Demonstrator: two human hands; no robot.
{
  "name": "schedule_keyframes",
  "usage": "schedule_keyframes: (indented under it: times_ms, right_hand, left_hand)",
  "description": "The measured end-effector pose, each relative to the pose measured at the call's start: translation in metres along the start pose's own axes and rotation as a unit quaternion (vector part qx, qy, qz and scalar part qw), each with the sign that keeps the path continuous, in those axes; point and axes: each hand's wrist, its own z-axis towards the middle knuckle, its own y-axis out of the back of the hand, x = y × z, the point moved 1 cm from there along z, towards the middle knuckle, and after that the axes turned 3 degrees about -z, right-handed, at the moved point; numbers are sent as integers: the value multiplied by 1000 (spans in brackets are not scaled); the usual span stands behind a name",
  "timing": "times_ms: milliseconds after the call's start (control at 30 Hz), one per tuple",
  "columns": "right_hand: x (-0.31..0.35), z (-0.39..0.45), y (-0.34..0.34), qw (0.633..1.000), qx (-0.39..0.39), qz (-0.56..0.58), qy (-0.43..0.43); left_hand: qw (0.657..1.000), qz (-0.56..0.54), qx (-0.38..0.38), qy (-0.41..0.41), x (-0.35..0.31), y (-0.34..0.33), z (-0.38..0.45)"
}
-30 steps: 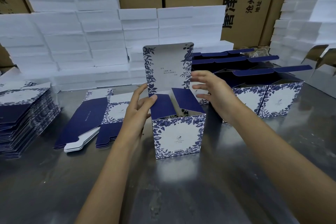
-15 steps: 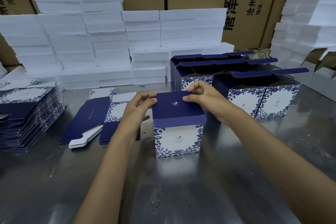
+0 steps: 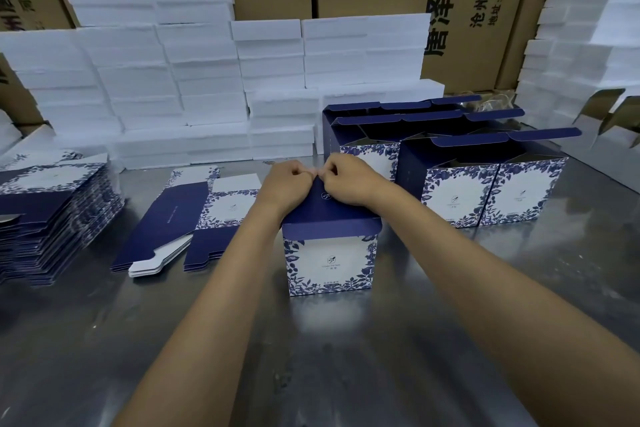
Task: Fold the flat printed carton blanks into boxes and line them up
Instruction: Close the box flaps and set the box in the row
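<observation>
your hands have slid together at the lid's far edge. left grip and right grip curl, pinching the matte navy lid of the square floral box.

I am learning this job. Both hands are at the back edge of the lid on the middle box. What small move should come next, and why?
Probably press the lid flat and let go. It already lies over the box, and the left hand and right hand pinch its far edge. Then the box could join the row of boxes on the right.
</observation>
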Motion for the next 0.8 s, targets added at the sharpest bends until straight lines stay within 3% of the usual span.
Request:
schedule_keyframes:
  times_ms: [333,567,800]
  right_hand:
    - [2,-8,1,998,-23,-55,-38]
    - [-2,-8,3,997,-10,43,-59]
    - [-3,-11,3,996,-49,17,-76]
  left_hand:
    - [998,52,-37,27,0,3,-10]
    - [994,79,-35,65,-3,2,-14]
    - [993,80,-55,65,0,0,-12]
